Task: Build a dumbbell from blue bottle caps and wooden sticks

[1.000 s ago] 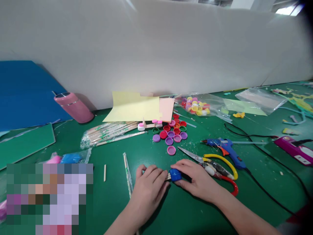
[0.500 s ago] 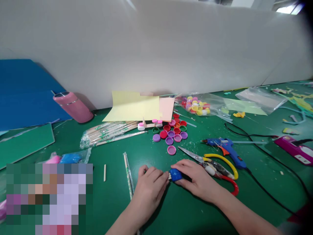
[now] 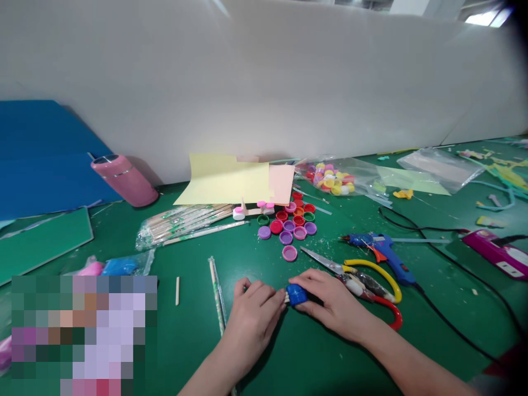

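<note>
Our left fingers (image 3: 272,303), pinching pale sticks (image 3: 287,297), have come slightly nearer the blue piece (image 3: 297,295), which our right fingers (image 3: 308,282) pinch; this probably steadies it.

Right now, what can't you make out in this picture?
All in the head view:
Left ends of the sticks: hidden by the left fingers.
Part of the blue block: covered by the right fingers.
Right end of the power strip: cut off by the edge.
Whatever's under the blurred squares: hidden.
Any writing on the glue gun: too small.
</note>
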A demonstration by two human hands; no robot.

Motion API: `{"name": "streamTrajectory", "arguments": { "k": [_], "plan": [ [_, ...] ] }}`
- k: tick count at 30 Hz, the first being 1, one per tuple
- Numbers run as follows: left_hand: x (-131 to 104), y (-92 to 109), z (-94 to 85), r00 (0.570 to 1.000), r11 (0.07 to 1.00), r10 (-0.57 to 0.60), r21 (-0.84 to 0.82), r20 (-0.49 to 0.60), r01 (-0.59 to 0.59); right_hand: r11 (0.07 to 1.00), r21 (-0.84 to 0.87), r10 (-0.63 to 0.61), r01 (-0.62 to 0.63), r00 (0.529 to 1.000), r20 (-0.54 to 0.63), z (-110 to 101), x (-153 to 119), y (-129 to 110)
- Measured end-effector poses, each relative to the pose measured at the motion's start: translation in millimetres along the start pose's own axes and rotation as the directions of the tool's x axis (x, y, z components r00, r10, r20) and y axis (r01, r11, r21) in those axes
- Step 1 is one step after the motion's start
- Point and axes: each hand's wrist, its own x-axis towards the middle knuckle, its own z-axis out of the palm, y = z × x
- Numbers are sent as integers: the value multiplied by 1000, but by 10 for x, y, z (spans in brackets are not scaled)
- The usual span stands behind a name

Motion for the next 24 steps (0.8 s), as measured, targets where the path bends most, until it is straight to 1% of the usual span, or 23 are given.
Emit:
{"name": "streamTrajectory", "arguments": {
  "k": [8,16,24],
  "plan": [
    [-2,4,-8,1000,1000,-3,-4,28,3,1000,9,1,-1,1000,-2,19,-3,19],
    [2,5,-5,1000,1000,2,9,-7,-2,1000,-16,3,-3,1000,-12,24,0,29],
    [-2,-1,-4,1000,1000,1,-5,19,-1,1000,16,1,0,1000,-15,28,-2,26]
  ]
}}
